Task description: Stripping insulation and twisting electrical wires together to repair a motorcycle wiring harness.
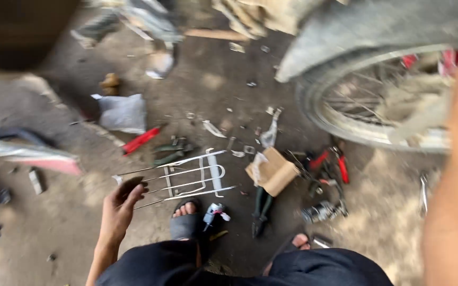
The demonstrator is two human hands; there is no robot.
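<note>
A: What can't you make out?

B: Plenty; the whole view is smeared. The right arm (454,175) fills the right edge as a blur, and its hand is cut off above the frame, so I cannot tell whether it is spread or gripping. The wheel (367,100) at top right is cut by the arm and the frame. The clutter along the top is too blurred to name.

A: And the left hand?

B: The left hand (120,204) is low at the left, fingers curled, closed on the near ends of the rack (192,177). The fingertips are blurred, so the exact grip is unclear.

A: Where is that rack?

B: On the floor (54,222), just ahead of the left foot, stretching right from the hand toward the box (273,170).

A: Counts?

B: One wire rack, with about four long rods. One cardboard box. Two feet in sandals: the left (185,218) shows clearly, the right (295,243) only at the toes. One pair of dark pliers (261,209) below the box. One red-handled tool (140,141) left of the rack, and a red-handled pair (332,163) under the wheel. One grey bag (123,112) farther up. The small bits scattered between are too many and too blurred to count.
</note>
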